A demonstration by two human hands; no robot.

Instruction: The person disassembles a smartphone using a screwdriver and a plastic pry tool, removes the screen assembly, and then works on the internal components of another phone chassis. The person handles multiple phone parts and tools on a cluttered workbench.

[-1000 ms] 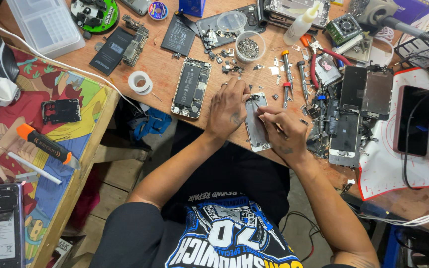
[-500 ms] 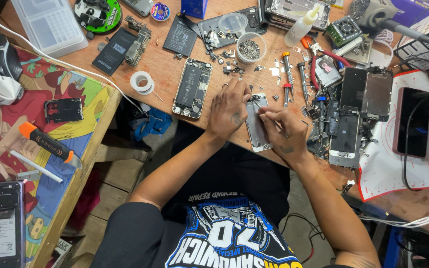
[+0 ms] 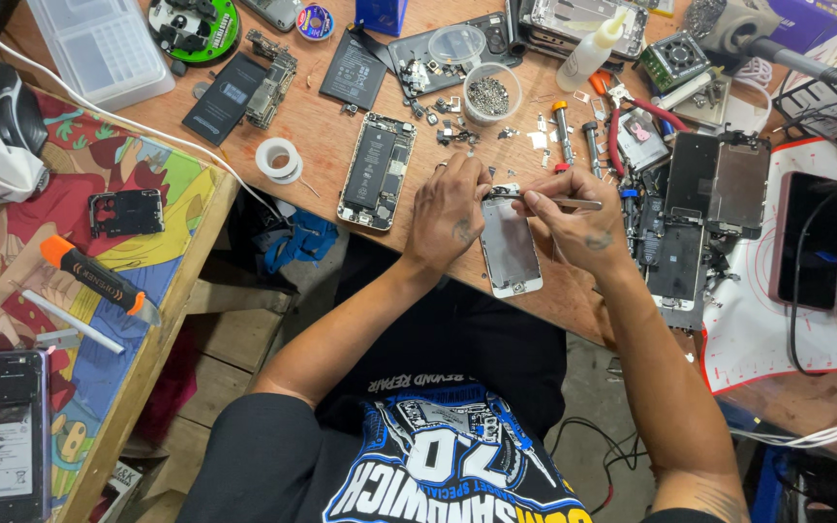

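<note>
Phone screen panel (image 3: pixel 510 244): white-framed, grey reflective back facing up, lay flat near the front edge of the wooden workbench (image 3: pixel 322 136), long axis running away from that edge. Tweezers (image 3: pixel 554 200): thin, metal, lay nearly level across the panel's far end, tips at its top edge.

a phone repair workshop: wooden bench (image 3: pixel 341 136) strewn with opened phones (image 3: pixel 377 171) and screwdrivers (image 3: pixel 563 130).

The workbench (image 3: pixel 341 145) is bare wood, matt and scuffed. A white phone screen panel (image 3: pixel 510 247) shows a glossy glass face; the tweezers (image 3: pixel 559 201) above it are thin bright metal. The opened phone (image 3: pixel 377 170) has a dull metal frame. A small clear plastic cup (image 3: pixel 491 94) holds shiny metal screws.
</note>
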